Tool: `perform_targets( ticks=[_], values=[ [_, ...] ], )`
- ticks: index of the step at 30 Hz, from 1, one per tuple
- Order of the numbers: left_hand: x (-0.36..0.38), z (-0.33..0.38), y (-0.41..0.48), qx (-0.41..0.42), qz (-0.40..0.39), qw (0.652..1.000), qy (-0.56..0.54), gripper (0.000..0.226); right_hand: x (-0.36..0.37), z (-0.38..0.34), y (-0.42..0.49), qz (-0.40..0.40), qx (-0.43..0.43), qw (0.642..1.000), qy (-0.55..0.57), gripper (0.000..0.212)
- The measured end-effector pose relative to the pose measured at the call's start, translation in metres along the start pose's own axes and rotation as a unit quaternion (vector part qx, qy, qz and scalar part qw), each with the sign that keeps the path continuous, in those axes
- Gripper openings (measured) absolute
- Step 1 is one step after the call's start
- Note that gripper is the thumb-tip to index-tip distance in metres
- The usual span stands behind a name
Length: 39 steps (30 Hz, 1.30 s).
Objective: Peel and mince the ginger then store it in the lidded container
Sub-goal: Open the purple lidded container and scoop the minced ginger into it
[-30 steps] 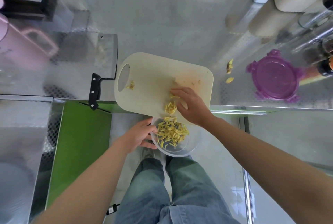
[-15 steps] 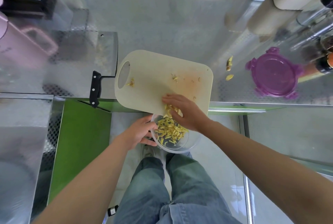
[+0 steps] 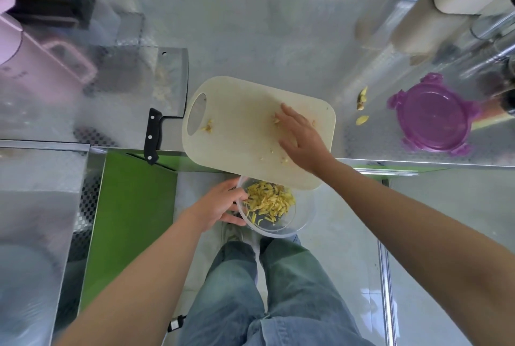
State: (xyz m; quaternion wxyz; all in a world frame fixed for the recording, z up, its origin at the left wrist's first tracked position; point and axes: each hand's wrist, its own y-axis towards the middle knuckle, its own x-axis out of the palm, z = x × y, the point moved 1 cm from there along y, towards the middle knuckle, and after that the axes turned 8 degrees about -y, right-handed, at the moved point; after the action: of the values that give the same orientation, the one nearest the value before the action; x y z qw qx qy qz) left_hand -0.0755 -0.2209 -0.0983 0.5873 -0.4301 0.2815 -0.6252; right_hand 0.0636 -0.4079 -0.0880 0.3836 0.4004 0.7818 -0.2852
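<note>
- Left hand (image 3: 220,206): grips container (image 3: 303,216) at left rim, thumb over edge, fingers beneath.
- Container: clear, held off near edge of counter (image 3: 250,25), partly under overhanging board (image 3: 242,122).
- Ginger (image 3: 269,202): minced, heaped inside container.
- Right hand (image 3: 302,139): flat on board, fingers straight and spread, holding nothing.
- Bits (image 3: 207,127): few stray ginger pieces on board, by handle hole and around right hand.
- Cleaver (image 3: 170,81): on counter just left of board, handle overhanging near edge.
- Lid (image 3: 433,115): purple, on counter at right, well apart from container.
- Scraps (image 3: 361,99): on counter between board and lid.
</note>
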Motion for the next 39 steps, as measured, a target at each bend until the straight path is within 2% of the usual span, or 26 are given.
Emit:
perform_targets(
  ticks=[3, 10, 15, 17, 20, 26, 29, 31, 33, 36, 39],
  values=[
    [0.001, 0.0, 0.0, 0.001, 0.005, 1.0, -0.004, 0.042, 0.012, 0.0, 0.004, -0.01, -0.025, 0.999, -0.035, 0.058],
    [-0.001, 0.001, 0.001, -0.001, 0.004, 1.0, -0.003, 0.044, 0.014, -0.023, -0.065, -0.111, -0.142, 0.983, 0.032, 0.044],
    [0.0, 0.001, -0.001, 0.006, 0.002, 1.0, -0.003, 0.041, 0.002, -0.005, -0.02, -0.035, -0.067, 0.996, 0.038, 0.054],
    [0.0, 0.001, -0.001, 0.007, -0.001, 1.0, -0.004, 0.04, 0.004, 0.0, -0.005, -0.053, -0.068, 0.996, -0.01, 0.061],
    [-0.001, 0.001, -0.001, 0.004, -0.002, 1.0, -0.003, 0.041, 0.018, -0.004, -0.02, -0.1, -0.15, 0.981, -0.072, 0.062],
    [-0.003, 0.001, 0.002, -0.005, 0.004, 1.0, -0.003, 0.047, 0.027, -0.016, -0.093, -0.178, -0.238, 0.955, -0.009, 0.049],
    [-0.002, 0.002, 0.001, -0.003, 0.0, 1.0, -0.003, 0.046, 0.013, -0.014, -0.084, -0.126, -0.194, 0.972, 0.03, 0.046],
    [-0.001, 0.003, 0.0, 0.001, 0.0, 1.0, -0.001, 0.045, 0.01, -0.007, -0.065, -0.065, -0.142, 0.988, 0.001, 0.049],
    [0.0, 0.003, -0.001, 0.003, 0.004, 1.0, 0.001, 0.042, 0.013, 0.0, -0.053, -0.055, -0.11, 0.991, -0.053, 0.055],
    [0.001, 0.004, -0.002, 0.002, 0.004, 1.0, 0.003, 0.04, 0.027, -0.003, -0.069, -0.101, -0.176, 0.972, -0.117, 0.058],
    [0.0, 0.004, -0.001, -0.009, 0.013, 1.0, -0.008, 0.047, 0.029, -0.013, -0.094, -0.147, -0.245, 0.956, -0.067, 0.052]
  ],
)
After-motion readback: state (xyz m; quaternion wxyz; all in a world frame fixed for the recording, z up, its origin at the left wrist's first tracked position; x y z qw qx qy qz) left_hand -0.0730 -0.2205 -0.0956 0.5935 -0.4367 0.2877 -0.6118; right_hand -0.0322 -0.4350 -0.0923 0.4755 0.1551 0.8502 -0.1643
